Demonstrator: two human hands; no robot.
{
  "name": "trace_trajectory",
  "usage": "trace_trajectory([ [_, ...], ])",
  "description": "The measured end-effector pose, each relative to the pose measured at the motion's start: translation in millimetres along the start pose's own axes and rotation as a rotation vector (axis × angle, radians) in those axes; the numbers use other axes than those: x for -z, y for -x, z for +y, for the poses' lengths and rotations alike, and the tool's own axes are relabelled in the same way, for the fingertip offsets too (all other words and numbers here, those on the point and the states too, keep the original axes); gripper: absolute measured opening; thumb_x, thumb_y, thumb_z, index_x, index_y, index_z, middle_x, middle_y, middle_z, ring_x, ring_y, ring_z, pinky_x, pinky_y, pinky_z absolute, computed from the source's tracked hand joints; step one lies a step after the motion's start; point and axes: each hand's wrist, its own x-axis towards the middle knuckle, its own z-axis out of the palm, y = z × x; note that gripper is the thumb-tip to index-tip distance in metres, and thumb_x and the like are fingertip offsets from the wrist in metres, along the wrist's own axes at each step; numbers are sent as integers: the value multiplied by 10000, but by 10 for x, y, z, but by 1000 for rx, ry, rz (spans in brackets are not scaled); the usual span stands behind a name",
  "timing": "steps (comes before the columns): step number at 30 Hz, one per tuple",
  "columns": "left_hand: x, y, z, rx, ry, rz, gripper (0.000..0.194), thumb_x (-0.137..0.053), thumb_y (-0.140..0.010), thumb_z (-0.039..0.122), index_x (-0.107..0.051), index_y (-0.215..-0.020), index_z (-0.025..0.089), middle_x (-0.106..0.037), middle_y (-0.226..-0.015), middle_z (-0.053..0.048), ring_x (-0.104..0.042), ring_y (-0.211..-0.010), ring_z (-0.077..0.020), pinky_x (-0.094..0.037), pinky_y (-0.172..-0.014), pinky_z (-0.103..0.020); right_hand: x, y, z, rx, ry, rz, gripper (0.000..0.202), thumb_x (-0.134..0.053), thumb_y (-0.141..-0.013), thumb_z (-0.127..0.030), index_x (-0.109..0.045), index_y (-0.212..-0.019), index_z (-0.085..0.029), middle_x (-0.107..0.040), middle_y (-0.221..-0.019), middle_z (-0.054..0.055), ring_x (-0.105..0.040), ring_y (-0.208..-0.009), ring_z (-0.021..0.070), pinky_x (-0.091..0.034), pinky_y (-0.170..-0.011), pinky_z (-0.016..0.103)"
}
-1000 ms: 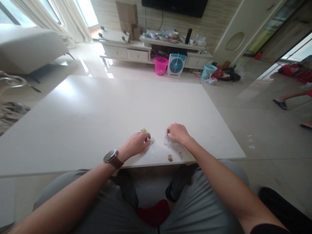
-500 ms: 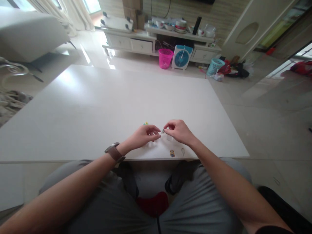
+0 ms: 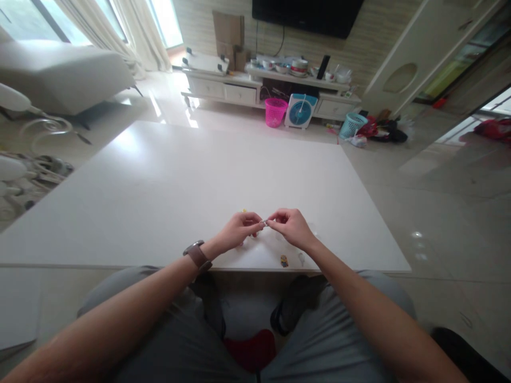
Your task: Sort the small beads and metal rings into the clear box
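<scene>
Over the near edge of the white table (image 3: 191,181), my left hand (image 3: 239,229) and my right hand (image 3: 293,227) meet fingertip to fingertip. Pinched between them is a small silvery metal ring (image 3: 264,223), too small to make out fully. Below my right hand a yellow-and-blue cartoon charm (image 3: 283,260) lies flat on the table. To its right is a silvery ring with a short chain (image 3: 302,258). A bit of a yellow piece (image 3: 244,210) shows behind my left hand, and small reddish pieces are partly hidden under it.
Across the floor stands a low white cabinet (image 3: 239,93) with bowls on top. A pink basket (image 3: 275,113), a blue-and-white fan (image 3: 301,110) and a light-blue basket (image 3: 353,125) stand before it. A curled-metal chair (image 3: 48,127) is at the left.
My left fingers have closed in and now pinch the silvery ring along with my right hand. The camera has tilted up slightly, so the scene sits lower.
</scene>
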Motion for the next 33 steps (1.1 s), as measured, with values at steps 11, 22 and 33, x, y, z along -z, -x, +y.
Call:
trace_trajectory([
  [11, 59, -38, -52, -33, 64, -43, 312, -686, -811, 470, -636, -851, 164, -582, -680, 1, -524, -584, -93, -383, -440, -165, 41, 27, -80, 11, -10, 33, 188, -689, -782, -351, -725, -739, -172, -589, -605, -11, -474, -573, 113, -374, -570, 256],
  [22, 74, -95, -75, -94, 75, 23, 321, -711, -781, 455, -661, -796, 139, -603, -668, -8, -534, -614, -107, -443, -584, -227, 33, -13, 4, 60, 45, 99, 119, -682, -795, -271, -714, -748, -166, -588, -622, -25, -499, -593, 108, -391, -595, 249],
  [33, 184, -97, -7, -93, 71, 213, 315, -731, -761, 437, -711, -823, 128, -645, -733, -31, -539, -649, -113, -432, -618, -241, -94, -26, 193, 198, 547, -75, 85, -715, -827, -259, -744, -762, -212, -645, -1027, 60, -475, -1038, 231, -397, -898, 381],
])
